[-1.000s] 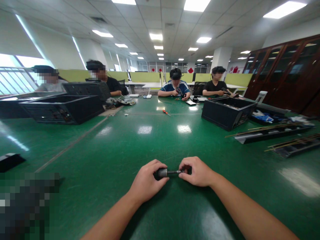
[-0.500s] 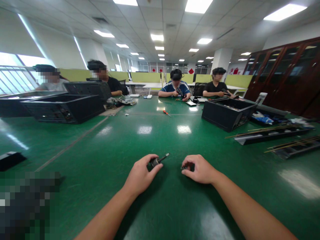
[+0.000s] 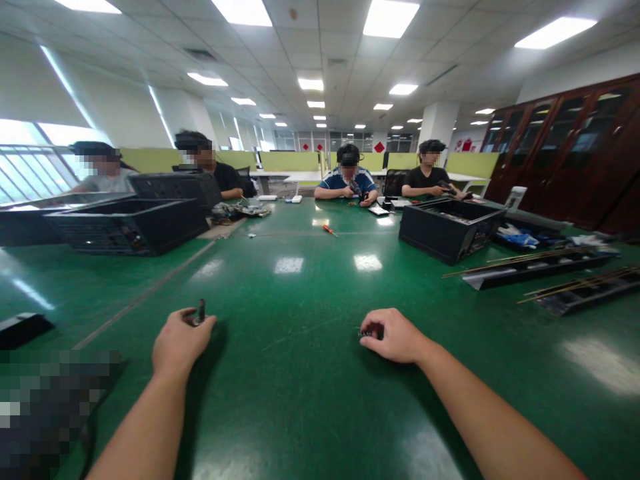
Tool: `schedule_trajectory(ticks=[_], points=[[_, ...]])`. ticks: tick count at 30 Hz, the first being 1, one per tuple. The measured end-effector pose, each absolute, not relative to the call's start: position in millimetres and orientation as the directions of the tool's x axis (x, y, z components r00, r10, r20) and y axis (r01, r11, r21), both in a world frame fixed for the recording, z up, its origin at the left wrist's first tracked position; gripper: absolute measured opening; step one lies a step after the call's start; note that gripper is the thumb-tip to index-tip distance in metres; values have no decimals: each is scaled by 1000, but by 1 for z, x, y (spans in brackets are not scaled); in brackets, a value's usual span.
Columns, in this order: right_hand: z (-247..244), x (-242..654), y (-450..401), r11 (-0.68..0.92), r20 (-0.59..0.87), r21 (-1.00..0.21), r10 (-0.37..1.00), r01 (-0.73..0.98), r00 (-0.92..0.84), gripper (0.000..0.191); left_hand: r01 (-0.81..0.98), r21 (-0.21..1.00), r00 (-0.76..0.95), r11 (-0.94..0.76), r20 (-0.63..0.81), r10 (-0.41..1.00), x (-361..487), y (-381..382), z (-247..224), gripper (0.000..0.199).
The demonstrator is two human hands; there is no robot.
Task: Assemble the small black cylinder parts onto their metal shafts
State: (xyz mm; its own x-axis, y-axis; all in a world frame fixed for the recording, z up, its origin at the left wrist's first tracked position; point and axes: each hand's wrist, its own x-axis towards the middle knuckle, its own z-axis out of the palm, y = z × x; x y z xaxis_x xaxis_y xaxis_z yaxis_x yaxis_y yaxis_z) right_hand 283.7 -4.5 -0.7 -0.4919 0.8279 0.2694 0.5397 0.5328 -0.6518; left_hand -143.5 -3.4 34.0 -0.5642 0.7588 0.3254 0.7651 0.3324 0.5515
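Note:
At the left of the head view, my left hand (image 3: 183, 340) is closed around a small dark metal part with a thin shaft (image 3: 202, 311). The shaft sticks up past the fingertips, while the rounder body is mostly hidden in the grip. My right hand (image 3: 395, 335) rests near the middle of the green table (image 3: 285, 400), fingers curled round a small dark ridged piece (image 3: 367, 331). Only the piece's toothed or coiled edge shows, so its kind is unclear. A wide gap separates the two hands.
Black computer cases (image 3: 125, 227) stand at the left, another case (image 3: 445, 233) at the right. Long metal channels with thin rods (image 3: 530, 267) lie at the right edge. An orange screwdriver (image 3: 329, 230) lies farther off. Several people sit across the table.
My left hand has moved well to the left with the shafted part, whose shaft now points upward. My right hand has barely moved. The view has tilted up slightly.

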Motion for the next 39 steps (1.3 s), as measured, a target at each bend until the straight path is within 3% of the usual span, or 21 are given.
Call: schedule_trajectory(ticks=[3,6,10,12,15,18,21,23,27,32,36,39], points=[[-1,284,-4,532,269,-649,829,544,-490,12,705,581,-656,406,317,686,-148,-2,32,50],[-2,286,-3,520,265,-643,840,562,-474,13,682,612,-682,401,335,650,-149,-2,33,67],[-2,285,0,486,251,-670,860,561,-445,16,747,609,-637,267,541,549,-136,-6,42,86],[-2,279,-1,431,216,-756,875,493,-434,19,833,541,-514,115,682,520,-114,-10,47,80],[-3,265,-6,237,88,-941,858,239,-506,29,881,410,-176,-237,748,640,-57,-20,48,52],[-1,250,-16,100,52,-994,781,43,-622,41,593,501,285,-630,602,746,8,-36,38,51],[2,243,-24,82,68,-997,730,-11,-680,46,358,640,480,-680,498,722,50,-49,27,39],[3,240,-26,79,72,-997,728,-20,-681,47,306,692,461,-654,493,738,59,-53,21,32],[1,236,-27,11,83,-993,763,-115,-641,44,234,747,334,-623,540,773,55,-52,17,37],[0,236,-26,-16,92,-987,756,-159,-648,45,304,735,311,-606,524,792,52,-47,24,15],[-1,257,-10,-64,12,-993,768,-96,-640,50,590,607,17,-532,650,760,6,-32,46,25],[-7,285,12,-46,-38,-999,869,-4,-493,42,869,439,-253,-228,791,557,-61,-18,59,39]])
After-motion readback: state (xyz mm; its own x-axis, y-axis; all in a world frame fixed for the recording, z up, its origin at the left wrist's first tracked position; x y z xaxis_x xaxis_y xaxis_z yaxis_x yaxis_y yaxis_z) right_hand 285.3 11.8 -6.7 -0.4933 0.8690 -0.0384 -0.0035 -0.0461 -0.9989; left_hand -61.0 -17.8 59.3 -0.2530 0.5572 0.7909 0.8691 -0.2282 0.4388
